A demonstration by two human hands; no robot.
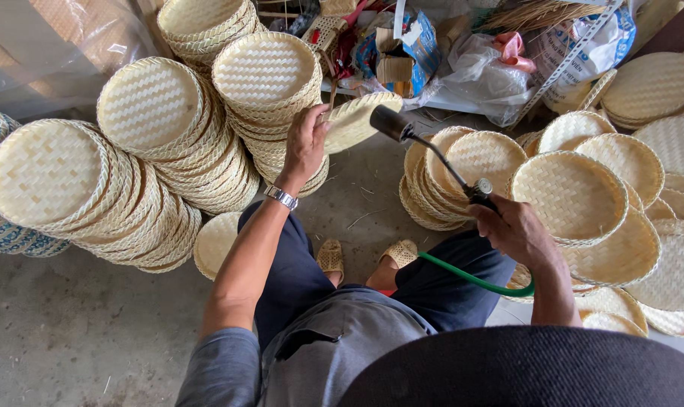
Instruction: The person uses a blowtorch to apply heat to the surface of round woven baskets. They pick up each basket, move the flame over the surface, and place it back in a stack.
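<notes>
While the left hand [304, 147] pinches the near rim of a woven tray [355, 120], tilted on edge, we see the right hand [517, 230] closed round the grip of a torch [425, 154] whose dark nozzle points at the tray's face, just beside it. The tray sits directly above the sandals [364, 256], in front of the tall stack [270, 98] that rises behind the left hand. A green hose [474, 280] runs from the torch back under the right wrist.

We judge the tray light and fairly stiff, a thin lattice of split strips bound by a thicker rim (the rim is the sound place to hold, as here, thumb on one face and fingers behind). The weave is dry and likely springy, not slippery, yet it could crack or scorch if pressed or heated in one spot.

Finished trays [575, 192] lie to the right of the sandals; leaning piles [101, 188] stand to their left. A watch [281, 197] circles the left wrist.
</notes>
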